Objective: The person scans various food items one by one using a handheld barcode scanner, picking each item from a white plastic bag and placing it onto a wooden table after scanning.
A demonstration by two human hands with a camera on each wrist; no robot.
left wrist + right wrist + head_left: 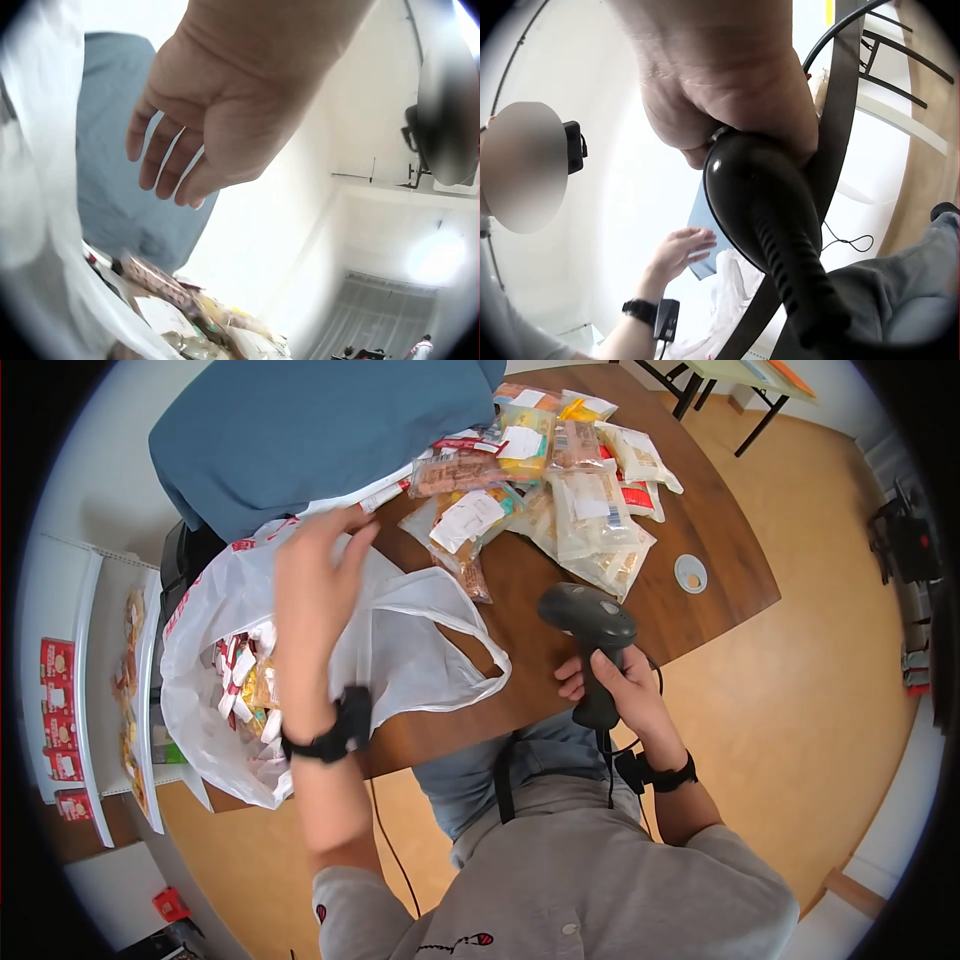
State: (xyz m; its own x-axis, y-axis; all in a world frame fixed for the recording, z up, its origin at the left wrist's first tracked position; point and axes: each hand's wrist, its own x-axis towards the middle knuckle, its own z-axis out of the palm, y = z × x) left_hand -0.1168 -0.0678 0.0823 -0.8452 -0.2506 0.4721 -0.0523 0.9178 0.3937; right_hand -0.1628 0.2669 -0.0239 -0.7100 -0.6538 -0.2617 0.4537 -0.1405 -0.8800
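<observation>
So there's a brown wood-look desk (710,520), and a blue cover (320,440) draped over something bulky at its far left corner. A white plastic bag (410,680) slumps on the left end, mouth open toward the near edge, with small packets (245,670) jumbled inside. More food packets (590,510) are heaped toward the far edge: clear and cloudy plastic, brown, yellow and red bits, white labels.

The scanner (592,630) is up by the near edge, right of the bag: matte dark grey to black, chunky rounded head, straight handle, ribbed section in the right wrist view, black cable (605,748) hanging underneath. Right hand (635,695) has its fingers wrapped round the handle. Left hand (320,575) hovers above the bag, fingers loose and apart, nothing in it. Lastly, a little pale round disc (690,573) sits near the right corner.
</observation>
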